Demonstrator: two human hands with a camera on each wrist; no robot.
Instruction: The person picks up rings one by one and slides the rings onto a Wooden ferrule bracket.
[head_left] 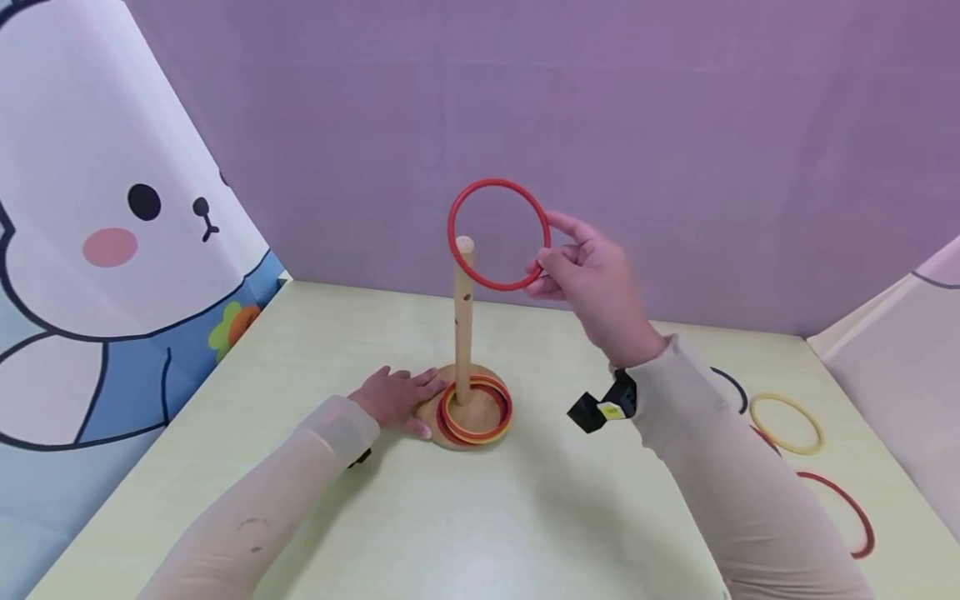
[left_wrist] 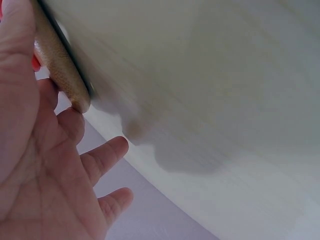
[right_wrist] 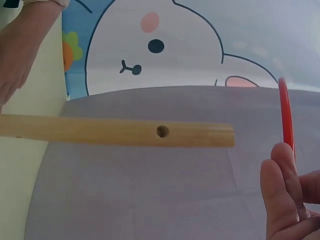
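In the head view, my right hand (head_left: pixel 600 279) pinches a thin red ring (head_left: pixel 495 182) between thumb and fingers. It holds the ring upright at the height of the wooden peg's (head_left: pixel 463 317) top, apart from it in the right wrist view. There the red ring (right_wrist: pixel 286 110) appears edge-on beyond the peg's end (right_wrist: pixel 200 134). My left hand (head_left: pixel 393 400) rests against the left side of the round wooden base (head_left: pixel 453 444), fingers spread. Two of its fingers touch the base's rim (left_wrist: pixel 62 70) in the left wrist view. Several red and yellow rings (head_left: pixel 506 417) lie stacked around the peg's foot.
On the table's right side lie a yellow ring (head_left: pixel 821 433), a red ring (head_left: pixel 866 525), a dark ring (head_left: pixel 738 387) and part of another red one, partly behind my right sleeve. A purple cloth (head_left: pixel 675 125) hangs behind the table, and a cartoon-printed cloth (head_left: pixel 67 250) on the left.
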